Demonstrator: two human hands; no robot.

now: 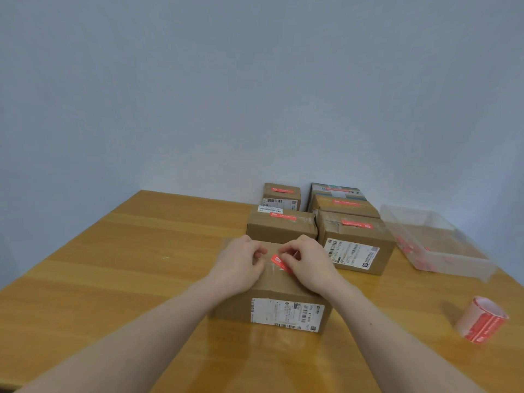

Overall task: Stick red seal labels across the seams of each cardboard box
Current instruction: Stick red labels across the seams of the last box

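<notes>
The nearest cardboard box [286, 313] stands in front of me on the table, with a shipping label on its front face. A red seal label [279, 262] lies slanted on its taped top. My right hand [307, 263] pinches the label's right end, which its fingers hide. My left hand [241, 263] rests on the box top just left of the label with its fingers curled. Whether it pinches anything is hidden.
Several more boxes stand behind, each with a red label on top, among them one box [280, 226] straight behind and another [354, 242] to its right. A clear plastic tray [433, 245] sits at the right. A roll of red labels [482, 319] lies at the near right on the wooden table [113, 279].
</notes>
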